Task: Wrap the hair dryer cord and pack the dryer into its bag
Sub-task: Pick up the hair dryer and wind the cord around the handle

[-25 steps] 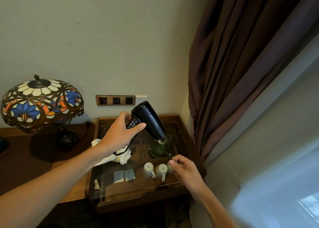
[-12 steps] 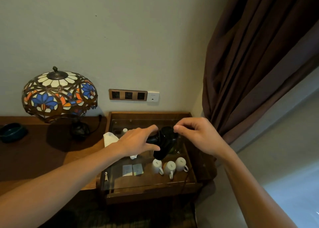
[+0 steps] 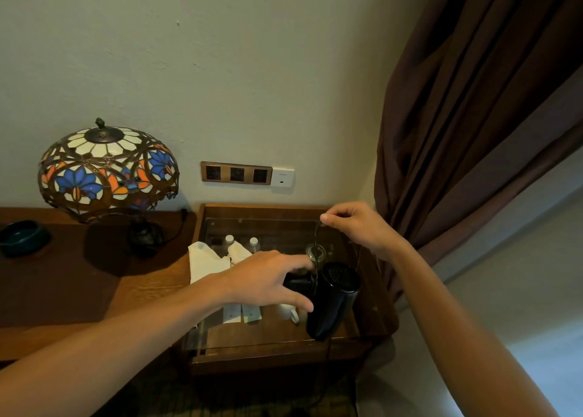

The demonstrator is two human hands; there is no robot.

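Note:
My left hand [image 3: 268,282] grips the folded handle of a black hair dryer [image 3: 332,300], held over a glass-topped wooden tray table [image 3: 277,350]. The dryer's barrel points down toward me, its rear grille facing up. My right hand [image 3: 356,224] is raised above and behind the dryer, pinching the thin dark cord [image 3: 315,249], which runs down from my fingertips to the handle. A pale cloth bag [image 3: 205,260] lies on the table's left edge, partly hidden by my left hand.
A stained-glass lamp [image 3: 107,170] and a dark bowl [image 3: 23,236] stand on the wooden desk at left. Wall sockets [image 3: 236,173] sit above the table. White cups [image 3: 288,311], sachets and small bottles lie under the glass. A brown curtain [image 3: 467,116] hangs at right.
My right hand has lifted the cord up and to the right, away from the dryer. The dryer's barrel has swung down toward me, with my left hand still on the handle.

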